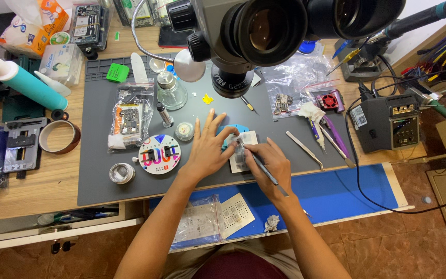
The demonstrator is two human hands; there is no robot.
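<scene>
While the left hand [206,150] lies flat with its fingers spread wide, it presses down on a small white block [243,151] near the middle of the grey work mat [104,181], apparently to keep the block from sliding. Its fingertips reach the block's far left edge, where a bit of blue shows from under it. The right hand [270,165] is closed in a pen grip on a thin metal tool [264,170], whose tip rests on a small silvery piece on top of the block; the low, slanted hold suits fine, steady work. Both hands sit just below the microscope [249,36], so the block falls under its lens. To the left of the hands lie a round coloured disc [159,153], a small tin [185,131] and a bagged circuit board [130,120], all within easy reach. To the right, spare tweezers [303,148] lie on the mat, and further right a soldering station [391,124] stands at the table edge. Nearer the person, a perforated stencil sheet [236,213] rests on the blue ledge.
</scene>
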